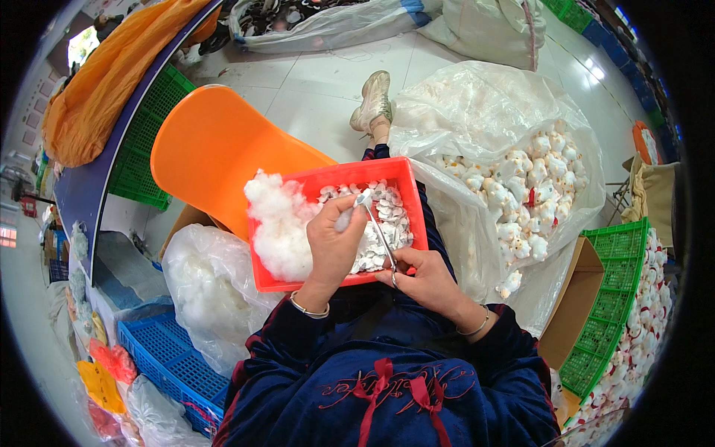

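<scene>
The left hand (333, 237) is closed around a small white toy skin (344, 217) over the red tray (406, 195) on the lap. It looks soft, light and floppy, so it is best pinched near its opening. The right hand (421, 277) grips a thin metal stick (378, 229) poking into it. The fingers hide most of the toy, so its shape is hard to tell.

The left hand (333, 242) closes over a small white soft piece (345, 218), hiding most of it. The thin metal rod (379, 232) ends inside the right hand (423, 279), its lower tip unseen. The flat white pieces (387, 216) in the red plastic tray (406, 186) are too small to identify.
</scene>
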`<action>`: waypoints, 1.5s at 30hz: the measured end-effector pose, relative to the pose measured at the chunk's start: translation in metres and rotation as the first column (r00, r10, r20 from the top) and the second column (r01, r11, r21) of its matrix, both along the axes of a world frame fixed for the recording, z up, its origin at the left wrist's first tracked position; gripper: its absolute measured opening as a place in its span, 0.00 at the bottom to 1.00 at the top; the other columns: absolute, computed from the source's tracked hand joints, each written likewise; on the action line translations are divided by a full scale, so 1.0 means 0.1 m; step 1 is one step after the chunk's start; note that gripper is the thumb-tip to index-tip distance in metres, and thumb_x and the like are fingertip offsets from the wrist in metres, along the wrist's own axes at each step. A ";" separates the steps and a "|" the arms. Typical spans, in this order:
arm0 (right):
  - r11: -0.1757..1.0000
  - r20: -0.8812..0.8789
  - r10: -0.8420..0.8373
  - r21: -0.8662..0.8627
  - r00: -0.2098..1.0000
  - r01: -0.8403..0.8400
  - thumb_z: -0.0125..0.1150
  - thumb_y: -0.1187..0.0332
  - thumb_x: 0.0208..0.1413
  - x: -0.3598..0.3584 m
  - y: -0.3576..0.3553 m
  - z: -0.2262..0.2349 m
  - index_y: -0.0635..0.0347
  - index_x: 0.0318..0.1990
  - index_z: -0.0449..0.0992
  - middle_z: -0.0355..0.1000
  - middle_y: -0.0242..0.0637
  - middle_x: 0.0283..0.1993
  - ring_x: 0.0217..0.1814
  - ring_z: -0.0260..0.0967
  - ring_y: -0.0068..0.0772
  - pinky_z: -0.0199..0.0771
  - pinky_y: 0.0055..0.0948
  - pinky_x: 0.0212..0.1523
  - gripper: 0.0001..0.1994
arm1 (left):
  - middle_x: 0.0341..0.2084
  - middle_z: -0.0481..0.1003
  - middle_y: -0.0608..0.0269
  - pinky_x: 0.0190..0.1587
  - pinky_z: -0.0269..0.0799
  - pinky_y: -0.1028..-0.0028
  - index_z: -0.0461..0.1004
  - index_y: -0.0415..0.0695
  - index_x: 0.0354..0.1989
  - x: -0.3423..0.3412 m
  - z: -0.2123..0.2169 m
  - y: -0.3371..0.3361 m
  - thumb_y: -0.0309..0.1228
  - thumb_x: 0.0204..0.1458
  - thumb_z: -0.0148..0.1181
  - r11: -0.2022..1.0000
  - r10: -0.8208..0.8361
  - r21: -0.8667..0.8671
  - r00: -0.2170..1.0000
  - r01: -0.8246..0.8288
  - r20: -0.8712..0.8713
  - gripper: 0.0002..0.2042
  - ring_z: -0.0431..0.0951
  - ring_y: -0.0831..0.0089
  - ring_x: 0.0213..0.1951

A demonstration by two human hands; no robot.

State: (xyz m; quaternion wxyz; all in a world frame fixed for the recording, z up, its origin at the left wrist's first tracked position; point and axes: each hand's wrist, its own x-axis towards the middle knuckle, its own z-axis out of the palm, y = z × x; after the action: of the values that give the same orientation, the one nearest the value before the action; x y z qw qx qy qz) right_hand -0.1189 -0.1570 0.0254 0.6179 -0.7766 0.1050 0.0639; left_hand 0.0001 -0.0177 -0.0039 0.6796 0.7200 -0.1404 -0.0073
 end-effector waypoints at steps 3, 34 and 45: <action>0.993 -0.017 -0.035 0.112 0.999 0.037 0.69 0.65 0.58 -0.03 0.10 -0.07 0.68 0.38 0.77 0.70 0.31 0.23 0.27 0.63 0.16 0.64 0.24 0.28 0.13 | 0.31 0.81 0.66 0.37 0.73 0.81 0.80 0.35 0.44 -0.04 0.00 -0.02 0.22 0.58 0.63 0.999 0.035 0.034 0.999 -0.036 0.022 0.07 0.75 0.85 0.33; 0.590 0.104 0.242 -0.805 0.965 -0.062 0.76 0.63 0.38 -0.03 -0.69 0.24 0.55 0.50 0.76 0.72 0.37 0.46 0.56 0.66 0.42 0.61 0.40 0.54 0.27 | 0.30 0.80 0.65 0.37 0.73 0.80 0.79 0.40 0.37 0.31 -0.04 0.25 0.27 0.55 0.65 0.940 -0.340 -0.173 0.769 0.294 -0.541 0.04 0.77 0.81 0.31; 0.606 0.156 0.292 -0.793 0.944 -0.057 0.76 0.62 0.38 0.08 -0.67 0.23 0.55 0.51 0.77 0.72 0.35 0.46 0.55 0.66 0.40 0.60 0.40 0.54 0.28 | 0.29 0.80 0.64 0.35 0.71 0.81 0.78 0.41 0.38 0.21 0.06 0.25 0.28 0.56 0.64 0.925 -0.379 -0.239 0.735 0.295 -0.562 0.05 0.76 0.81 0.30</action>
State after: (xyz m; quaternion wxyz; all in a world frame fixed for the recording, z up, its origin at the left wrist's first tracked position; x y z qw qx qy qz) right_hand -0.1113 -0.2243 0.0484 0.2194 -0.9742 -0.0399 -0.0337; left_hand 0.0207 0.0077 0.0023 0.7225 0.5957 -0.0471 -0.3478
